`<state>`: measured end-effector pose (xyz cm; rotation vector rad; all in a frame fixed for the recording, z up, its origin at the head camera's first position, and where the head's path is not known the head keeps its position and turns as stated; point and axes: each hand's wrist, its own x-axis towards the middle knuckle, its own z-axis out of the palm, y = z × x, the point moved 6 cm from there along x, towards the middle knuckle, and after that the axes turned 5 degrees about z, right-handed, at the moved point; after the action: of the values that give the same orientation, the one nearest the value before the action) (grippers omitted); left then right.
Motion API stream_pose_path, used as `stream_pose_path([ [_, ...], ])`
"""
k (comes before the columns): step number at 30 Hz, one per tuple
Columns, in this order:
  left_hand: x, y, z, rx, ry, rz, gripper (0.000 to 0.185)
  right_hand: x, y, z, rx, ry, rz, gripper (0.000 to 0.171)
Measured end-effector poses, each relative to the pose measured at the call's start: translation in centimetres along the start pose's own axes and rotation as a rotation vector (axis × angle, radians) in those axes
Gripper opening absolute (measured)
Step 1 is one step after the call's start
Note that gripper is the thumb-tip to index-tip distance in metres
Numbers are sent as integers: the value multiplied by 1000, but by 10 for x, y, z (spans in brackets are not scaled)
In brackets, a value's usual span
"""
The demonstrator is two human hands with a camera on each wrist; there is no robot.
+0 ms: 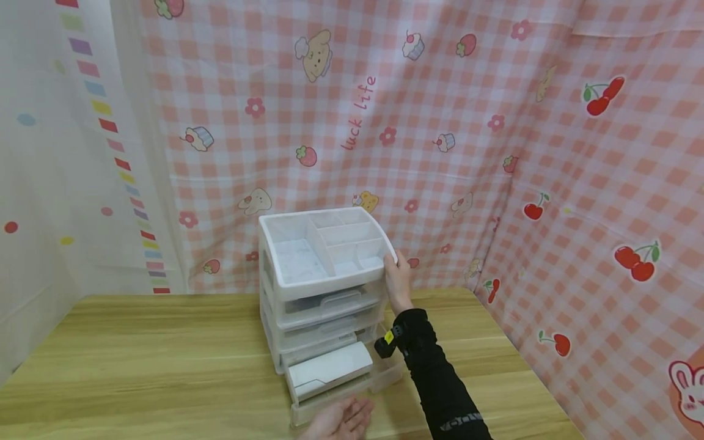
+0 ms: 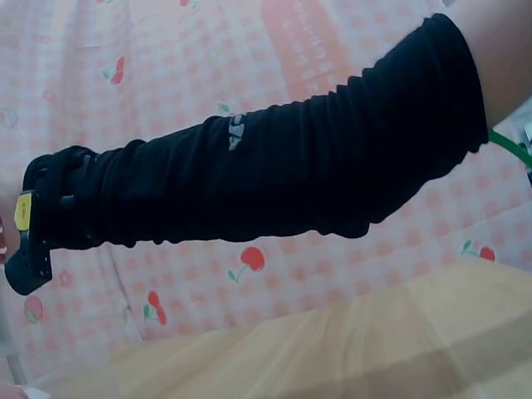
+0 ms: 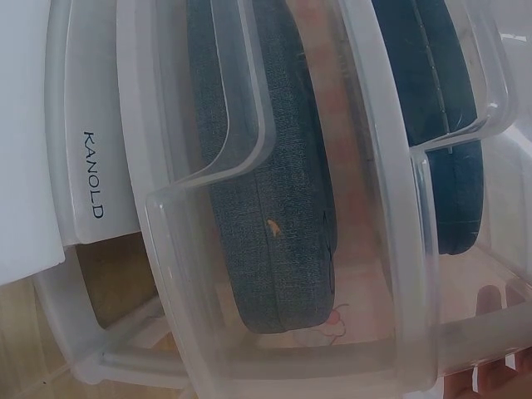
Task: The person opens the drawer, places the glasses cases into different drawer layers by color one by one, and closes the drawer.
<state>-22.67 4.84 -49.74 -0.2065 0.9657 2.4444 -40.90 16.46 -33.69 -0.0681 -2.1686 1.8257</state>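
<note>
A white plastic drawer organizer (image 1: pixel 324 287) with a compartmented top stands on the table. At its upper right edge my right hand (image 1: pixel 398 281) grips the rim, thumb on top; its fingers (image 3: pixel 499 378) show at the lower right of the right wrist view. The bottom drawer (image 1: pixel 330 406) is pulled out, with a white box (image 1: pixel 335 366) in it. Just in front of that drawer lies my left hand (image 1: pixel 341 420), palm up, fingers loosely bent and holding nothing. Dark blue fabric-covered cases (image 3: pixel 270 208) sit inside the clear-fronted upper drawers.
A white box lettered KANOLD (image 3: pixel 100 166) lies in the organizer below the cases. The wooden table (image 1: pixel 165 360) extends to both sides. Pink checked curtains (image 1: pixel 357 122) hang behind and at the right. My black right sleeve (image 2: pixel 249 174) crosses the left wrist view.
</note>
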Motion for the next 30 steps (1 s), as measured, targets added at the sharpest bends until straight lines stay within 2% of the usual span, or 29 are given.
stream_pose_path([
  [4,-1,2,-2,-64,-12,47,34,-1,-1,0,2,10,-11,25],
  [10,0,4,2,-167,-20,40,26,-2,-1,0,-14,8,-21,28],
  [15,-1,7,3,-153,-16,43,32,-2,-1,-1,-12,-1,-18,30],
  [22,1,16,2,-169,-4,69,30,-1,0,-1,-13,-11,-15,29],
  [27,5,20,1,-227,35,34,45,-1,0,-1,-11,-9,-8,32],
  [30,8,24,0,-232,42,51,48,-1,1,-1,-11,-7,-8,33],
])
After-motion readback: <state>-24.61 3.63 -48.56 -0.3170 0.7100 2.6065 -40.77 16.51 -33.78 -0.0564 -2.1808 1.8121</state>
